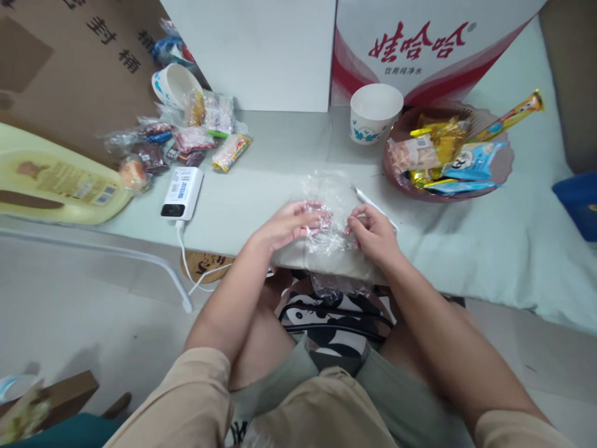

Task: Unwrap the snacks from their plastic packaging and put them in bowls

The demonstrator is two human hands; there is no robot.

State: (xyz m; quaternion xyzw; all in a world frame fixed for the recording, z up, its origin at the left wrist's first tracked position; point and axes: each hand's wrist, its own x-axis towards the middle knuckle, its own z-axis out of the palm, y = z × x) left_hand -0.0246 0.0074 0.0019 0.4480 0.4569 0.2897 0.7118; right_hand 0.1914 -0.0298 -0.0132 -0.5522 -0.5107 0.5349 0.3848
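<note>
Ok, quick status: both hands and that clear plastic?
Left fingers touching clear plastic. Right fingers at its right side. Nearby: thin white stick, partly behind right fingers.

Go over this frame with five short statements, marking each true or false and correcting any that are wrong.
1. The left hand is touching clear crinkled plastic. True.
2. A paper cup stands beside the pink bowl. True.
3. The bowl is empty. False: it holds wrapped snacks.
4. Nothing is plugged into any device here. False: a white cable is plugged into the white power bank.
5. The right hand is inside the bowl. False: it is at the edge of the clear plastic.
</note>
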